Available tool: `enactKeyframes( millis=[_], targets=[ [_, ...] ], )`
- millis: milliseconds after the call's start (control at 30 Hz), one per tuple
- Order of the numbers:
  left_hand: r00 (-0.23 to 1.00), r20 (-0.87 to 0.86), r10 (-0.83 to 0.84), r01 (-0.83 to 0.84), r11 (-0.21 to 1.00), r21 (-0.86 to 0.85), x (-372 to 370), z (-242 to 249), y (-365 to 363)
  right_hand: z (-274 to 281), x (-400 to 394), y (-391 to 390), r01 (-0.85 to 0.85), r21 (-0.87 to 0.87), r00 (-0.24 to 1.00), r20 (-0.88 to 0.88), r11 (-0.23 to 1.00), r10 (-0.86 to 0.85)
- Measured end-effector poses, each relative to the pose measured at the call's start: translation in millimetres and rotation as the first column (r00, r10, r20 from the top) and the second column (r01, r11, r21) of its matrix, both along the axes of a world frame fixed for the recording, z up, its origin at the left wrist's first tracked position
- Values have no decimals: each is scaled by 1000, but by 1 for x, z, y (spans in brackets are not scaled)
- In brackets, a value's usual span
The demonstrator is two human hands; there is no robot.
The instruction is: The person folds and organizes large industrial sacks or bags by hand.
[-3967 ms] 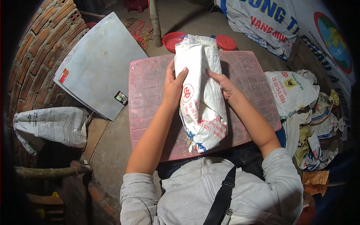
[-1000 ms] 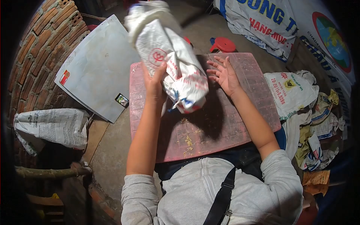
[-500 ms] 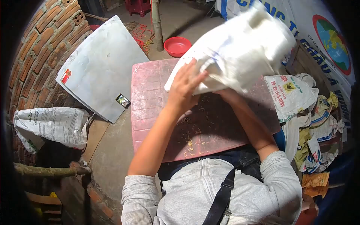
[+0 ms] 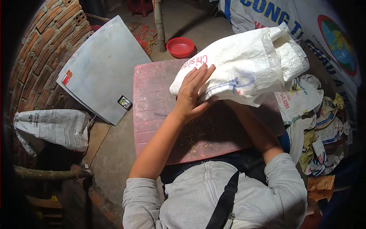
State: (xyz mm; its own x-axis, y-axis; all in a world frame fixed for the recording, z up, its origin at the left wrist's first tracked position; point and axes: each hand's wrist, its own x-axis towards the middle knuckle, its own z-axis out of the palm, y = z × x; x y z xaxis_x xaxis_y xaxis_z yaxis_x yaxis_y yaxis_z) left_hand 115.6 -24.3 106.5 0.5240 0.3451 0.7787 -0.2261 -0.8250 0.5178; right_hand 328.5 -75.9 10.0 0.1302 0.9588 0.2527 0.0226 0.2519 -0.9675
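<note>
A folded white woven sack (image 4: 253,55) with red lettering and a blue tie string (image 4: 234,83) is held up over the pink tabletop (image 4: 152,95). My left hand (image 4: 192,91) lies against the sack's left end, fingers stretched flat on its upper face and thumb apart along the near edge. Under the sack goes my right forearm (image 4: 253,126); the right hand and its fingers are hidden there. Scattered straw-like bits (image 4: 196,147) lie on the near part of the tabletop.
Several used sacks (image 4: 320,126) are heaped at the right. A red basin (image 4: 180,47) stands beyond the table beside a wooden post (image 4: 159,26). At left are a pale panel (image 4: 103,68) with a phone (image 4: 124,102) on it, a printed sack (image 4: 57,128) and a brick wall (image 4: 42,49).
The sack has swung lower and turned, so its red lettering and blue string now show clearly. My left hand has shifted slightly right; my right hand has gone from partly visible to hidden under the sack.
</note>
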Motion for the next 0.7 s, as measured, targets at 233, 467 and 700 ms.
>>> enactKeyframes(
  millis=[233,467,700],
  targets=[
    [982,183,48,-21,989,-148,3,-10,-2,28,-22,-3,-135,82,991,-2,987,136],
    [964,250,-90,239,701,-672,0,-20,-4,45,-42,-15,-82,-17,924,373,997,82],
    [874,482,57,336,646,-685,9,-13,-4,45,-44,-9,-75,4,889,453,997,65]
  ],
)
